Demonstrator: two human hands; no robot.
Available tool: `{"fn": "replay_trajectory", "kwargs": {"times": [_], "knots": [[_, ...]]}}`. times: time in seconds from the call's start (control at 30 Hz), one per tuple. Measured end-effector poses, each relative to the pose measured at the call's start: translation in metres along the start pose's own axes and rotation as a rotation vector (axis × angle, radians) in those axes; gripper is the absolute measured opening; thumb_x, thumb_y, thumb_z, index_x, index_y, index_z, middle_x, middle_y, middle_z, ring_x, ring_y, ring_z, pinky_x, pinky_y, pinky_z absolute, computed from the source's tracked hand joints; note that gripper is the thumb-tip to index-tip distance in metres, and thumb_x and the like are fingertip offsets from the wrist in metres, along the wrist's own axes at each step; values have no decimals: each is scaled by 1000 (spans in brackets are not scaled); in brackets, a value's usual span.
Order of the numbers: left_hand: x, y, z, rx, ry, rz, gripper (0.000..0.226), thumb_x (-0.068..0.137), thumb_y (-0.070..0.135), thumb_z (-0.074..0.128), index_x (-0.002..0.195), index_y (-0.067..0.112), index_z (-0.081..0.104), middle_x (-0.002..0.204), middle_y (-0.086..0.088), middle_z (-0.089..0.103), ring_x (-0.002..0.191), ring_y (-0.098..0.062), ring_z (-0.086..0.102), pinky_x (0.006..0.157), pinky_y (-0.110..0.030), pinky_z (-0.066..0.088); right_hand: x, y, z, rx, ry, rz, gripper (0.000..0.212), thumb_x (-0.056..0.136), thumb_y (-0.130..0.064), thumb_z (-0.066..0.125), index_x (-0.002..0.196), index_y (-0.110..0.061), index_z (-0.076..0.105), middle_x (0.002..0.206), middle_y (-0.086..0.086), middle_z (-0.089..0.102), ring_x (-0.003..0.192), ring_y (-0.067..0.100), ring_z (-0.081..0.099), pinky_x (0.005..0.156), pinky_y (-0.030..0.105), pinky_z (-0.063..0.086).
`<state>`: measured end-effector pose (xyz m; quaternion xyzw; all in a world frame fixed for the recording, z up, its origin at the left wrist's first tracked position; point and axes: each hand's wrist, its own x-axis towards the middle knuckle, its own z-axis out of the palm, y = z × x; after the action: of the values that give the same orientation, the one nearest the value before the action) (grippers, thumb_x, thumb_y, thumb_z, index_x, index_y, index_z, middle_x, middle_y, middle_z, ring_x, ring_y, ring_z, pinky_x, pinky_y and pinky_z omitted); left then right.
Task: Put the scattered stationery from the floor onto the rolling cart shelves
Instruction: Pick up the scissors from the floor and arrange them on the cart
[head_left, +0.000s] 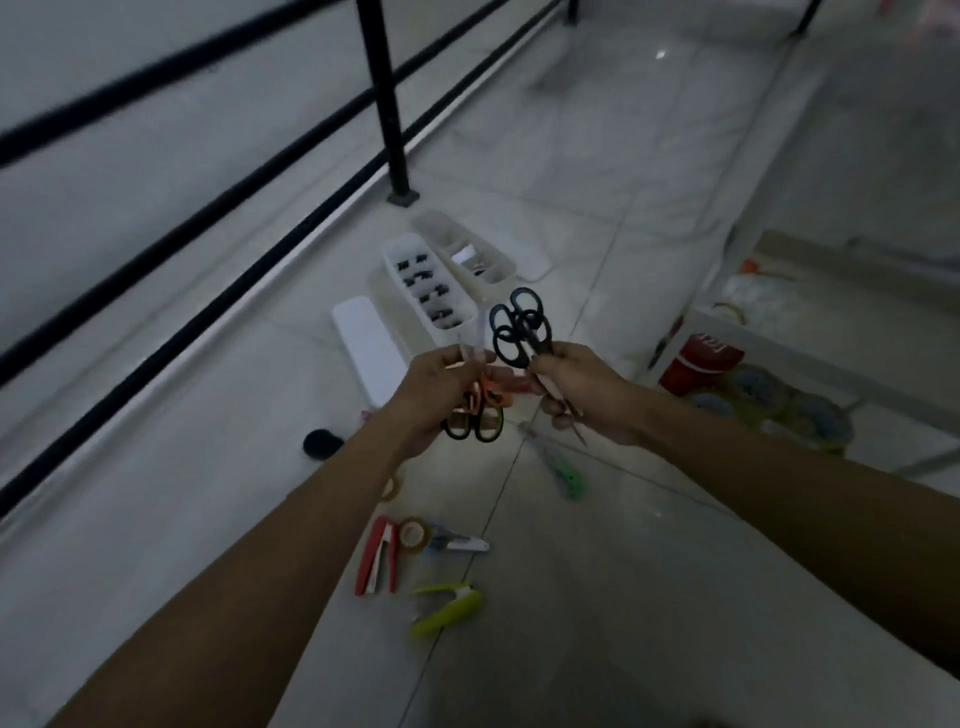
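Rolling cart (701, 318), at right: destination. Floor (623, 571): red stapler (376, 558), lime stapler (447, 605), tape roll (413, 532). Right hand (582, 384) grips black scissors (519, 327) by the blades, loops up. Left hand (441, 384) clutches orange scissors (491, 392). Probably light, stiff, pointed: hold at closed blades.

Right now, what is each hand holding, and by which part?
Left hand grips a bunch of orange- and black-handled scissors by the blades, handles hanging down; right hand grips black-handled steel scissors by the blades, handles up.
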<state>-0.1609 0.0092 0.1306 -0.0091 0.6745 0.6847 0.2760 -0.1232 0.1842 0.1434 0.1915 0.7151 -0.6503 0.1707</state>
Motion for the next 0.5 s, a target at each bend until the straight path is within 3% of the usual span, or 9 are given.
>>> {"fn": "replay_trajectory", "kwargs": {"times": [0.1,0.2,0.33,0.5], "knots": [[-14,25,10,-23,-66,36,28,97,25,58,116,4,62,102,-9,75,87,-35,69,82,-48,47,-39,-27,-9,-34,83,-45,10,97,-13,50,96,-6,57,77,12,53,53,19,52,47,31,45],[-29,45,30,-44,-162,47,31,99,23,55,118,-1,59,103,-11,75,87,-30,73,68,-34,57,-80,-45,-24,-37,165,-49,18,101,-17,48,104,-1,58,88,12,55,64,22,58,58,36,55],[-40,59,65,14,-294,55,29,101,24,51,113,0,61,103,-15,74,86,-34,73,73,-41,60,-124,-53,-47,28,250,-34,24,103,-26,46,106,-5,58,89,10,56,66,21,61,59,34,56],[-46,63,127,96,-320,29,27,102,26,49,107,5,65,83,-9,72,79,-32,72,55,-32,56,-155,-33,-80,96,364,-54,31,103,-37,43,100,-11,59,70,4,55,53,18,52,49,29,50]]}}
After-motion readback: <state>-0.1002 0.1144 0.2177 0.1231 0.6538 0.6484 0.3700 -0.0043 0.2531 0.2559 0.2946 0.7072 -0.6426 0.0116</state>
